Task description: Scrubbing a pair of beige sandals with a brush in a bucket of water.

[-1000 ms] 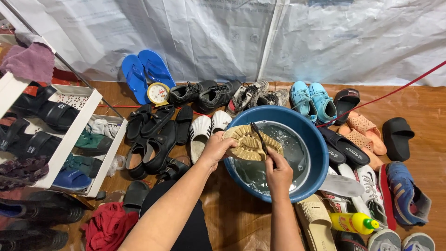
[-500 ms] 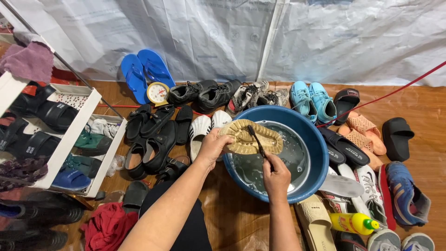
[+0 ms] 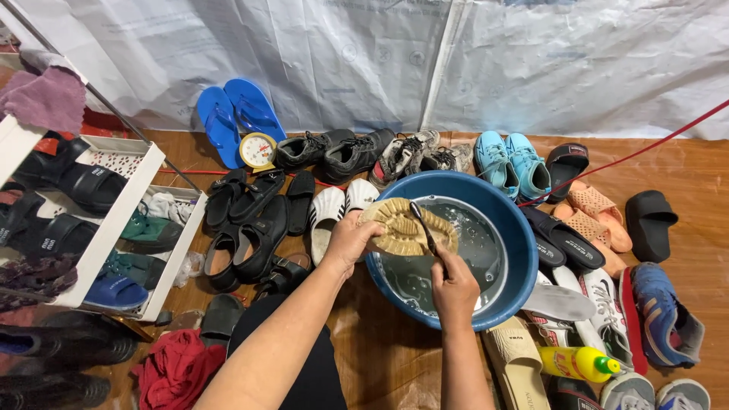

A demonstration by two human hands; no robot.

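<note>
I am clamping my left hand (image 3: 351, 241) on the heel end of the tan shoe (image 3: 406, 226), sole up over the blue basin (image 3: 507, 228), my right hand (image 3: 454, 287) fisting a brush (image 3: 424, 226); judged light, flexible, wet-slippery, best gripped at its ends.

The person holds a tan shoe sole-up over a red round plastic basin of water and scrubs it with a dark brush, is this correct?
Not quite: the round plastic basin is blue, not red, as the head view shows. The tan shoe held sole-up and the dark brush are right.
</note>
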